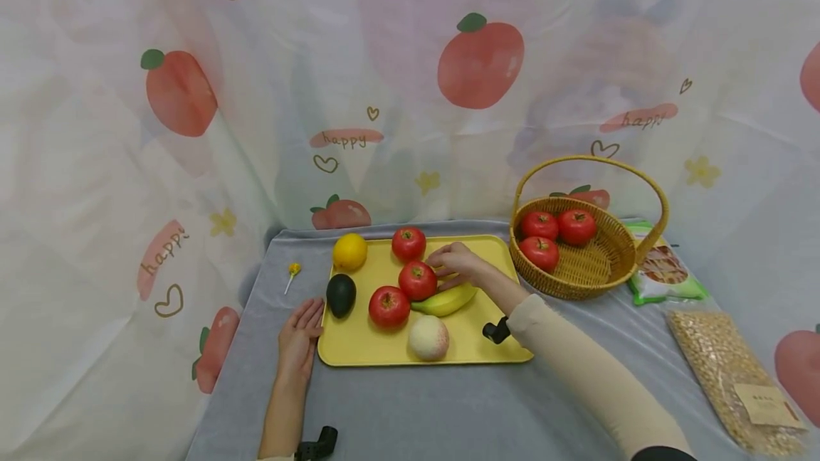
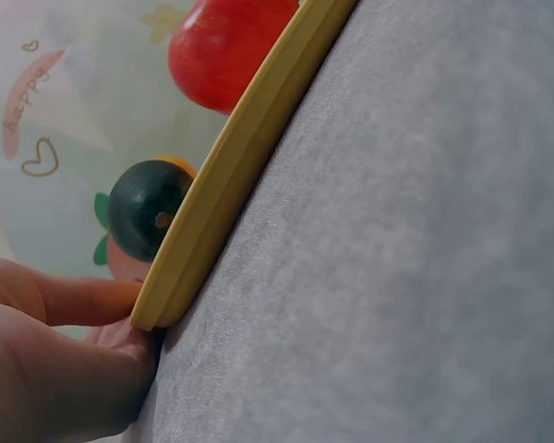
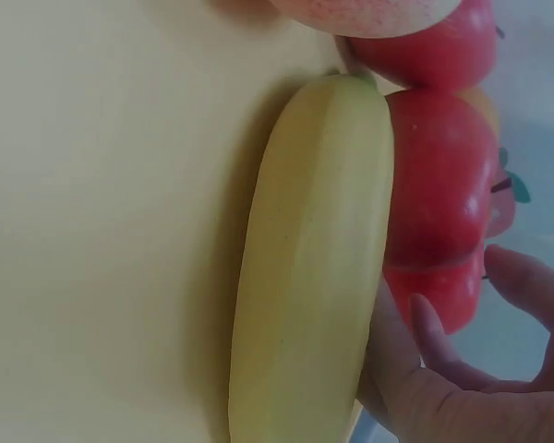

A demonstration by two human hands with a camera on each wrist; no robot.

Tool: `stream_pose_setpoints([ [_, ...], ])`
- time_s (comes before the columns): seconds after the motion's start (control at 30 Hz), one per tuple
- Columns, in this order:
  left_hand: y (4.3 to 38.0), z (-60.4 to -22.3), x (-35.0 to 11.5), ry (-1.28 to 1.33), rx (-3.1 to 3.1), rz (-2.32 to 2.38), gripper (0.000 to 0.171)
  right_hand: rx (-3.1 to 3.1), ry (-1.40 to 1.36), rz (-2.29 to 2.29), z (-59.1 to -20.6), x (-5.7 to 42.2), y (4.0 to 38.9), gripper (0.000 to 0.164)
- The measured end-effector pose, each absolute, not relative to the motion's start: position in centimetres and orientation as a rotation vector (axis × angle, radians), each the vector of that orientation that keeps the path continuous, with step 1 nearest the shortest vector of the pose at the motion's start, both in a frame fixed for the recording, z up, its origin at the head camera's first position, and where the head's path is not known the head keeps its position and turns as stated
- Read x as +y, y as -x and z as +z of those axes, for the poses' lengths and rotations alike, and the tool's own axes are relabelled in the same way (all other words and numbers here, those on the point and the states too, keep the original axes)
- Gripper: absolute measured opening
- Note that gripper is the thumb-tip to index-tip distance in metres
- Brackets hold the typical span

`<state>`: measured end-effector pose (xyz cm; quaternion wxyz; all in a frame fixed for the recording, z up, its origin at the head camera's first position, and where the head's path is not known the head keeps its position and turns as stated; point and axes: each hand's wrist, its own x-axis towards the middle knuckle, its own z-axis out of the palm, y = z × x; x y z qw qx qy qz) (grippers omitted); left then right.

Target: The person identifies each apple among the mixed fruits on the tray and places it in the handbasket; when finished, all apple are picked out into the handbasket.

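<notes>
My left hand (image 1: pixel 301 336) touches the left edge of a yellow tray (image 1: pixel 487 347), its fingers extended along the side. In the left wrist view, fingertips (image 2: pixel 120 300) meet the tray's rim, close to an avocado (image 2: pixel 150 210). Over the tray, my right hand (image 1: pixel 460 265) reaches beside the middle red apple (image 1: pixel 418 280) and above a banana (image 1: pixel 451 299). The right wrist view has its fingers (image 3: pixel 526 281) spread around the apples, with a gap from the fingertips; the banana hides part of the hand.
Other apples (image 1: pixel 389 306), a lemon (image 1: pixel 349 252) and a peach (image 1: pixel 428 338) lie on the tray. A wicker basket (image 1: pixel 592 272) with three apples stands at right, by a green-white packet (image 1: pixel 666 269) and a bag of grains (image 1: pixel 724 368). A yellow lollipop (image 1: pixel 294 269) lies left.
</notes>
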<state>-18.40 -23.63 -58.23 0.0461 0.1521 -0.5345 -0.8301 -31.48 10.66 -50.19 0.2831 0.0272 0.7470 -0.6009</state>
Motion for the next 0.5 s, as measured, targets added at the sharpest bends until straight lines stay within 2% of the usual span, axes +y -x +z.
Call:
stream_pose_setpoints([
  [0.5, 18.24, -58.06, -23.53, -0.451, -1.61, -2.549, 0.076, 2.001, 0.003, -1.582, -50.65, 10.16, 30.89, 0.049],
])
